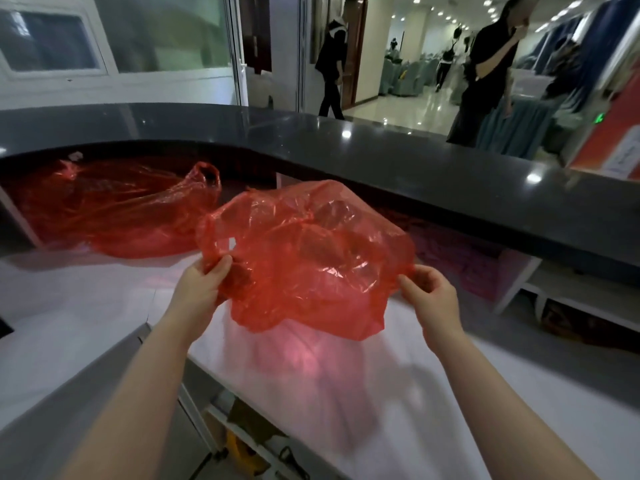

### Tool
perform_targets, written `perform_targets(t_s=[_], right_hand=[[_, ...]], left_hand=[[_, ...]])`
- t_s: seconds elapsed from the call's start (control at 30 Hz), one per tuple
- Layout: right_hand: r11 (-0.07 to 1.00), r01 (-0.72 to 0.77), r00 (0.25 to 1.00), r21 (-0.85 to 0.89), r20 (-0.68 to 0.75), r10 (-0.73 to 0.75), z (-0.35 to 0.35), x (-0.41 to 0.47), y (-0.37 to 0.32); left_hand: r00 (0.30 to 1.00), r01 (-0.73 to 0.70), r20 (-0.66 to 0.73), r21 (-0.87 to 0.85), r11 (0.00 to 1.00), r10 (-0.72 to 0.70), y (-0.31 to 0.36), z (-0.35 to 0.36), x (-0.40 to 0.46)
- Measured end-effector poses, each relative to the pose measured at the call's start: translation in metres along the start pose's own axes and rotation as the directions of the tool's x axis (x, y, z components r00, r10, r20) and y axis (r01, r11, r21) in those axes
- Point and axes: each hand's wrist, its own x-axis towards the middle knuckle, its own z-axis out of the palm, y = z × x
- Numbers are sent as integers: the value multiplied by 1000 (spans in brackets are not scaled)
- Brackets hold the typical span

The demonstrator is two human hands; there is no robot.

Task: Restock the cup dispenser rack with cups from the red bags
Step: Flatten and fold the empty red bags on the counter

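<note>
Lighting: bright recessed ceiling lights [450,19] in the far hall, right; dimmer near the camera. Glare: white spots on the dark glossy counter top [346,134]. Red glow and soft shadow on the white tabletop [519,410] beneath the translucent red bag [311,258]. Slight motion blur throughout; wide-angle bending at edges.

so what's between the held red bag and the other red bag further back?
Head view: only bare white counter separates the held red bag from the other red bag; they look apart.
</note>
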Motion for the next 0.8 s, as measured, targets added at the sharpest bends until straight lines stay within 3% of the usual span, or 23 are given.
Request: perform_targets(t_s=[0.2, 0.43, 0.57, 0.7, 0.8], right_hand=[[999, -37, 997, -25, -71, 35, -10, -1, 11], [972, -236, 966, 23, -102, 237, -12, -37, 38], [954, -282, 959, -98, -45, 279, -8, -61, 56], [949, -273, 959, -159, -118, 256, 3, -47, 59], [916, -257, 966, -308, -104, 236, 9, -31, 61]], left_hand=[[996, -8, -88, 75, 997, 14, -7, -3, -5], [992, 10, -123, 98, 995, 2, -14, 0, -19], [990, 56, -132, 113, 992, -41, -21, 2, -25], [989, 97, -125, 129, 987, -80, -29, -6, -28], [989, 129, -81, 105, 986, -121, -33, -16, -33]])
